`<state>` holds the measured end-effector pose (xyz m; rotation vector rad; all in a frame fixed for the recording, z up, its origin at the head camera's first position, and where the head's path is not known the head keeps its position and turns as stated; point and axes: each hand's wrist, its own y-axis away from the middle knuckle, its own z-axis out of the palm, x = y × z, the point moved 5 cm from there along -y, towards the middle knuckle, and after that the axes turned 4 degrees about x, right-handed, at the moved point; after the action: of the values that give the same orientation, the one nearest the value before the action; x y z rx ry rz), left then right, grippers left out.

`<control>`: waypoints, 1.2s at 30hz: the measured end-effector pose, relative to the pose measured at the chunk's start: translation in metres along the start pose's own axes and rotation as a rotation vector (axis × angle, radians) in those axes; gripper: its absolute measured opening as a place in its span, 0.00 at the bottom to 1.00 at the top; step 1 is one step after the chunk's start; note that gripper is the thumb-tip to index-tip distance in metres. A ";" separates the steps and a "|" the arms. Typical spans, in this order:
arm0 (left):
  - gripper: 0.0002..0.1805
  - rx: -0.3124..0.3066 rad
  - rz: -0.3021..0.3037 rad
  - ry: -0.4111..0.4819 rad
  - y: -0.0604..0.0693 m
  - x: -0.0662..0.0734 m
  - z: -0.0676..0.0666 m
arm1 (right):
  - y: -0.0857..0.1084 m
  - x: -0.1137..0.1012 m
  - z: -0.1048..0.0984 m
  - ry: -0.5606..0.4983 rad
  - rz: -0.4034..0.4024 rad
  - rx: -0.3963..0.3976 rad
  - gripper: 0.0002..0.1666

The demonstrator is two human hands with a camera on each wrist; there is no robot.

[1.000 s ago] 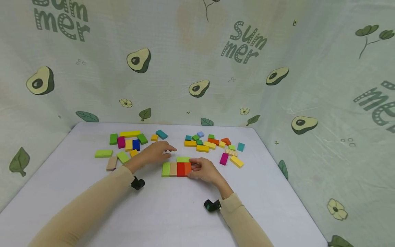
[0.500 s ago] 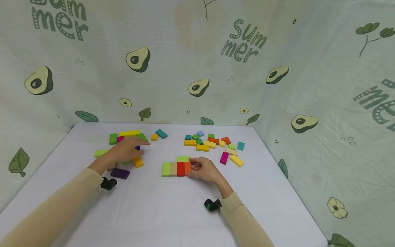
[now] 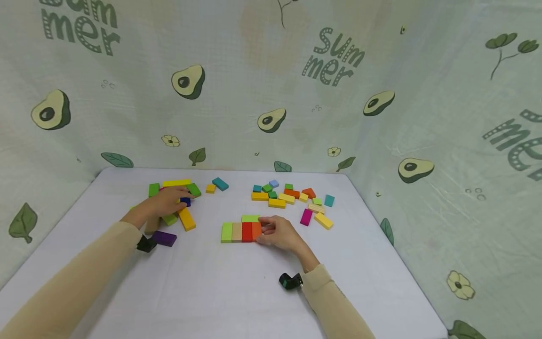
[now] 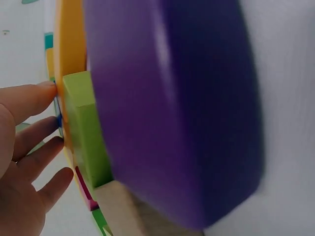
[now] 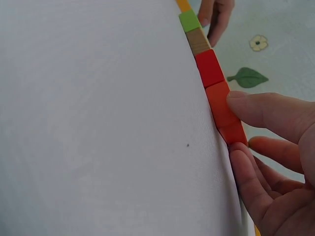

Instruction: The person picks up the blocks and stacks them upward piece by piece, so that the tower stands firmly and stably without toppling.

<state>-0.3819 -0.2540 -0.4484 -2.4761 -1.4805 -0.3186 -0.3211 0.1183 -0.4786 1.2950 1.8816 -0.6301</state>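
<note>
On the table, four-sided blocks lie flush in a short row: lime green [image 3: 227,232], plain wood [image 3: 237,232], red [image 3: 247,232] and orange [image 3: 256,231]. A second lime green block [image 3: 251,218] lies crosswise behind them. My right hand [image 3: 279,234] holds the orange block at the row's right end, its fingertips against the block in the right wrist view. My left hand [image 3: 165,201] reaches into the left pile and pinches a dark blue block [image 3: 186,202], partly covered by its fingers. A purple block [image 4: 147,98] looms large in the left wrist view.
Around the left hand lie an orange-yellow block [image 3: 187,219], a long yellow block [image 3: 177,182] and green blocks [image 3: 194,189]. Several small coloured blocks, including a yellow one [image 3: 277,203] and a magenta one [image 3: 306,217], are scattered back right. A patterned cloth [image 3: 237,141] hangs behind the table.
My left hand has moved left from near the row to the left pile, and its fingers have closed on the dark blue block. The right hand has stayed at the orange block.
</note>
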 end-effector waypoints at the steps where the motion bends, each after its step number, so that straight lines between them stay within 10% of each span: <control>1: 0.19 -0.003 0.003 -0.007 -0.001 -0.001 0.001 | 0.000 0.000 0.000 -0.001 -0.002 0.000 0.37; 23: 0.24 -0.048 -0.101 0.067 -0.020 0.005 0.019 | -0.001 0.001 0.001 -0.011 0.013 0.004 0.37; 36: 0.24 -0.029 -0.043 0.023 -0.019 0.019 0.016 | -0.002 0.000 0.001 -0.011 0.017 0.001 0.37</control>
<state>-0.3887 -0.2247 -0.4563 -2.4572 -1.5324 -0.3775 -0.3223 0.1171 -0.4793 1.3043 1.8603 -0.6281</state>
